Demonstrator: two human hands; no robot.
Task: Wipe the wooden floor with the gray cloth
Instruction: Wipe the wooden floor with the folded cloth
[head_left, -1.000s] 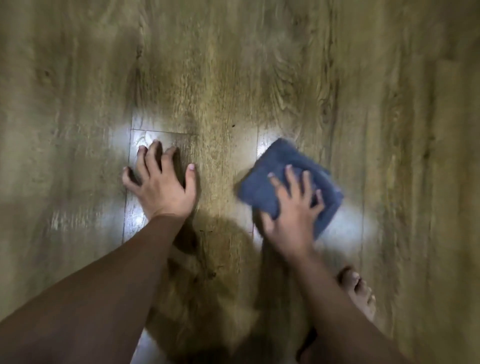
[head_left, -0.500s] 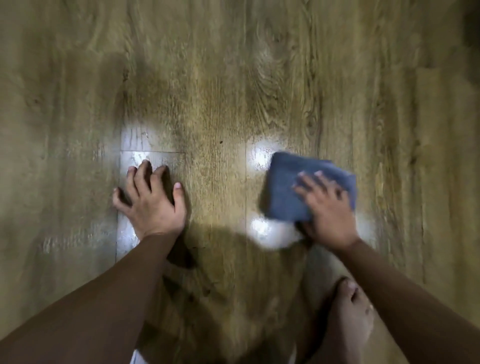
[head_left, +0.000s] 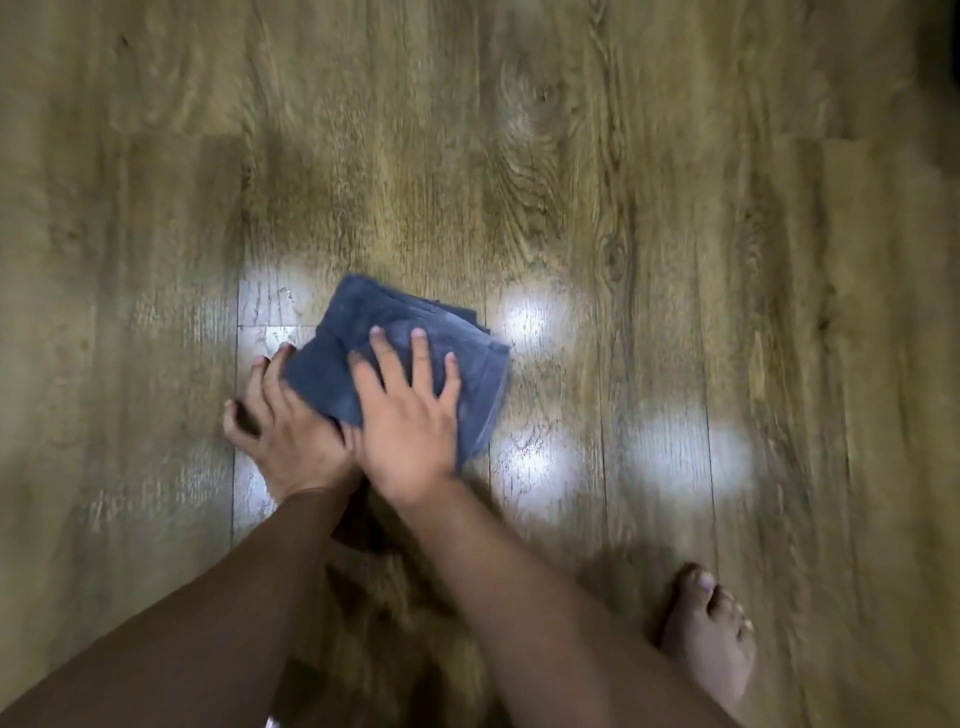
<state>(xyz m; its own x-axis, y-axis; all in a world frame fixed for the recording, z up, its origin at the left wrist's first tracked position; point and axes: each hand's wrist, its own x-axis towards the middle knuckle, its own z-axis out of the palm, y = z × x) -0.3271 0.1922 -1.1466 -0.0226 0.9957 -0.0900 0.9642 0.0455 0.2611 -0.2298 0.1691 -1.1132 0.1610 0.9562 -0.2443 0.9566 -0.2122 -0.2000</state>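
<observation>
A folded blue-gray cloth (head_left: 363, 322) lies flat on the wooden floor (head_left: 649, 208) near the middle of the view. My right hand (head_left: 405, 410) presses on the cloth with spread, straight fingers. My left hand (head_left: 283, 431) rests flat on the floor just left of it, fingers splayed, and the cloth's left edge covers part of those fingers. The two hands touch at the wrists' inner sides.
Brown wood-grain planks fill the whole view, with bright glare patches (head_left: 530, 317) to the right of the cloth. A bare foot (head_left: 709, 639) stands on the floor at the lower right.
My right hand has slid the cloth leftward across the floor until it overlaps my left hand's fingers. The left hand has stayed planted on the floor.
</observation>
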